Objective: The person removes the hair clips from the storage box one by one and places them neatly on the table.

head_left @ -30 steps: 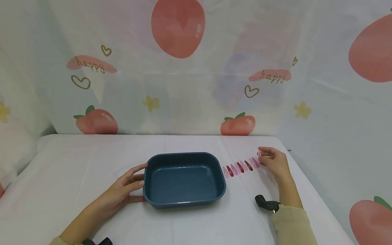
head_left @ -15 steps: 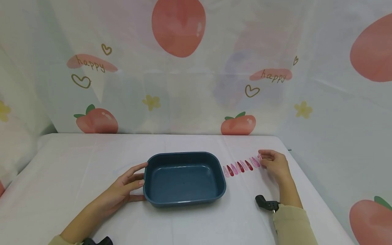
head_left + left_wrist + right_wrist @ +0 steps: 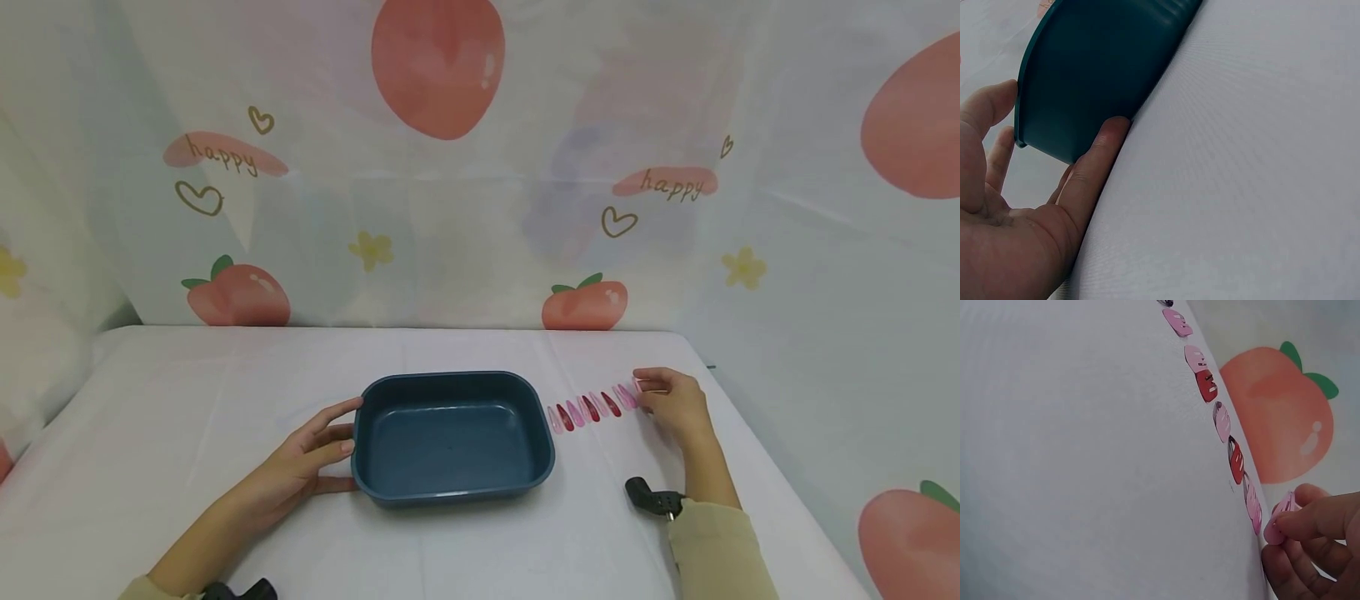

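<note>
A dark teal rectangular plastic basin (image 3: 453, 454) stands on the white-covered table. My left hand (image 3: 288, 467) rests against its left end with fingers extended; in the left wrist view one fingertip meets the rim and another finger lies low along the wall. To the basin's right runs a slanting row of pink and red snap hair clips (image 3: 591, 408). At that row's far right end, my right hand (image 3: 678, 408) pinches a pink snap hair clip (image 3: 1273, 533) between thumb and fingers, beside the last pink clip (image 3: 1253, 506). Its lower edge is near the tabletop; contact cannot be told.
Behind the table hangs a pale curtain (image 3: 450, 250) printed with peaches, hearts and flowers. The table's right edge (image 3: 772, 450) slopes past my right forearm. A black wrist mount (image 3: 652, 497) sticks out from my right sleeve.
My right hand has lowered slightly with the pink snap hair clip, toward the end of the row. My left hand and the basin have stayed in place.
</note>
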Tool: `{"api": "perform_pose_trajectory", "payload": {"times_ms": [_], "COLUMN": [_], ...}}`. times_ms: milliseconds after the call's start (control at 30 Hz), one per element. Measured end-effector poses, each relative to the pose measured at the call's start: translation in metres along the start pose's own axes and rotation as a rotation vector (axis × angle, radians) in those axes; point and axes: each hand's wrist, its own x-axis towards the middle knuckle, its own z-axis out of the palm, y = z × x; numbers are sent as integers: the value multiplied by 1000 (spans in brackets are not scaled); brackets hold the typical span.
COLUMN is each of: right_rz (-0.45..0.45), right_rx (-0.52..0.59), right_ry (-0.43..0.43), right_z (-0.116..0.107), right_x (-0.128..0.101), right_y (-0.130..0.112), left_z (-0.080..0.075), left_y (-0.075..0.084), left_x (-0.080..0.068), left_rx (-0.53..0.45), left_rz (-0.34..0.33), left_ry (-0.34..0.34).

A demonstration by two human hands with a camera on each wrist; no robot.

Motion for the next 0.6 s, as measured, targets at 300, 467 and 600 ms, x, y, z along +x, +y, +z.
{"api": "perform_pose_trajectory", "payload": {"times_ms": [300,467,600], "right_rz": [10,8,7], "right_rx": [-1,-13,-27], "right_ry": [-11,-13,-10], "right_z": [-1,-2,-3], "right_x": [-2,-4,-5], "right_y": [-2,-5,-5], "left_z": [0,0,0], "left_y": [0,0,-1], "left_x": [-1,0,1], "left_rx": [-2,-2,1], "left_rz": [-4,-5,-7], "left_ry": [1,8,8]}}
